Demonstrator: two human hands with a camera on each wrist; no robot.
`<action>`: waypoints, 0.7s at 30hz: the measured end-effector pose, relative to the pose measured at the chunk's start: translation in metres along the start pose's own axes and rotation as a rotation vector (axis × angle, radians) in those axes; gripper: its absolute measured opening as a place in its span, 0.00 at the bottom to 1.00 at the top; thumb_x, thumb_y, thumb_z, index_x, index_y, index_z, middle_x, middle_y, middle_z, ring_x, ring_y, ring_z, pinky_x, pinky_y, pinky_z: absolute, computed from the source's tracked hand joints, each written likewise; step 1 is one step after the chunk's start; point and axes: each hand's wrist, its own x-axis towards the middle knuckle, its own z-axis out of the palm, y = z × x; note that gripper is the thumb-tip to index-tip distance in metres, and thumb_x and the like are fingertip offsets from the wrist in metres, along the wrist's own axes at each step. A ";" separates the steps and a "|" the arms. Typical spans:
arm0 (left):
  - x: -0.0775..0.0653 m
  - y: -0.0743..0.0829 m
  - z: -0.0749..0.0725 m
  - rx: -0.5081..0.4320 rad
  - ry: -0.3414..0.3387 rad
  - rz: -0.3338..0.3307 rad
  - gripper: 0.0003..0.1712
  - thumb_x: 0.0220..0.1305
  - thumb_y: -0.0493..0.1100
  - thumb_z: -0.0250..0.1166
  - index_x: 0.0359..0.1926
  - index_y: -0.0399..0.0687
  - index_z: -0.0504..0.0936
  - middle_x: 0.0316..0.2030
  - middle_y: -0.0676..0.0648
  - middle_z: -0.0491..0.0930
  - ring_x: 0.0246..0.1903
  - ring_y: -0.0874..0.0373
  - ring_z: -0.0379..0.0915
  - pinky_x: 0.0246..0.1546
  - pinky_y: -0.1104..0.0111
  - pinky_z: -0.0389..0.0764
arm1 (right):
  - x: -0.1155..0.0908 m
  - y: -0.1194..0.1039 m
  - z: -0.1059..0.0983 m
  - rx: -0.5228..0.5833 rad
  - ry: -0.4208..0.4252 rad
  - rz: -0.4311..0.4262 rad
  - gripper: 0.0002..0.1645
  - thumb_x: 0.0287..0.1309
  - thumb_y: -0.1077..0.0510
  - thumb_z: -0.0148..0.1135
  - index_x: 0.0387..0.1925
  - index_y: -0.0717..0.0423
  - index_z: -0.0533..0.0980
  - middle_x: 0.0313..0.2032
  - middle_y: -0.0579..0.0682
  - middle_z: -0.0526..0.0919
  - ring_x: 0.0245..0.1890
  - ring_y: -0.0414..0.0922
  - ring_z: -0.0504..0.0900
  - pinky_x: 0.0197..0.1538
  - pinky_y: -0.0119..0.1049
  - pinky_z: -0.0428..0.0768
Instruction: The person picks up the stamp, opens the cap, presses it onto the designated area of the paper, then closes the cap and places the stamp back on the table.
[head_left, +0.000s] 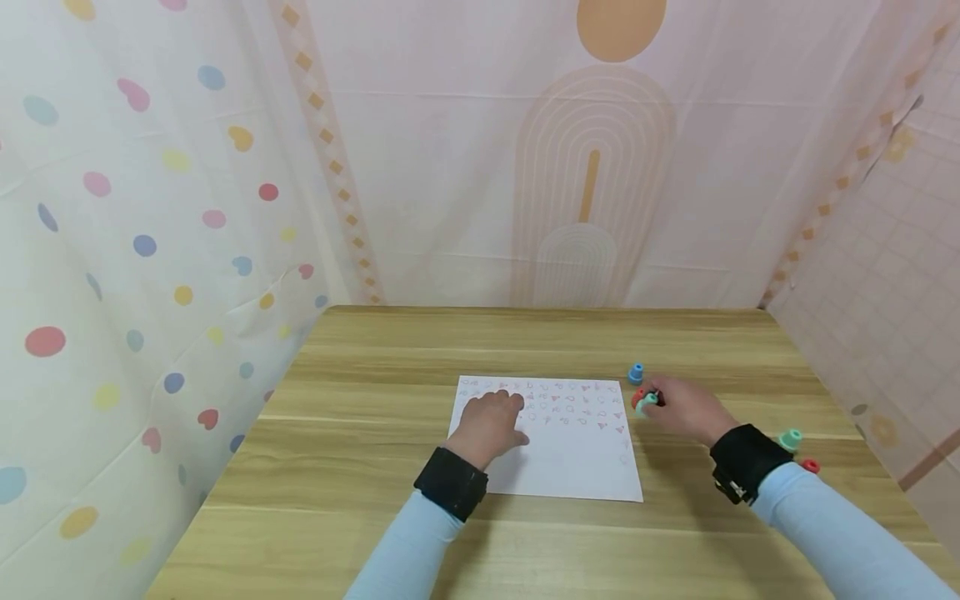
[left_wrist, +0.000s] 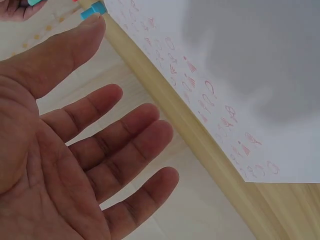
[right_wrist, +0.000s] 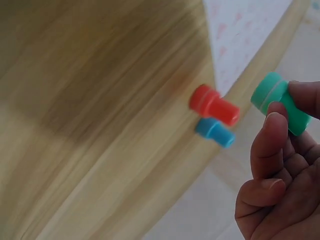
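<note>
- The green stamp is small and glossy, with one wide round end, a pale line around it, and a narrower handle.
- This stamp is pinched by the handle in the right hand, tilted, just beside the right edge of the paper, near a red stamp and a blue stamp.
- The white paper lies flat on the desk, under the left hand.
- Small reddish prints stand in rows across its far part; the near part is plain white.
</note>
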 end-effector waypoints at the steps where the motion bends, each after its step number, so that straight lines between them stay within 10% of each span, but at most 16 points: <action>1: 0.000 0.000 0.000 0.000 -0.003 0.002 0.24 0.52 0.52 0.77 0.46 0.45 0.82 0.31 0.49 0.78 0.31 0.55 0.76 0.31 0.62 0.78 | 0.000 0.002 0.000 -0.012 -0.006 0.017 0.09 0.63 0.61 0.63 0.42 0.63 0.77 0.31 0.49 0.77 0.29 0.46 0.72 0.32 0.39 0.71; 21: -0.005 -0.002 0.002 -0.043 -0.006 -0.002 0.23 0.52 0.53 0.77 0.44 0.44 0.83 0.32 0.49 0.81 0.31 0.55 0.77 0.33 0.61 0.79 | 0.006 0.020 0.025 -0.124 -0.054 0.103 0.14 0.62 0.59 0.65 0.46 0.62 0.77 0.35 0.52 0.80 0.34 0.49 0.75 0.40 0.47 0.76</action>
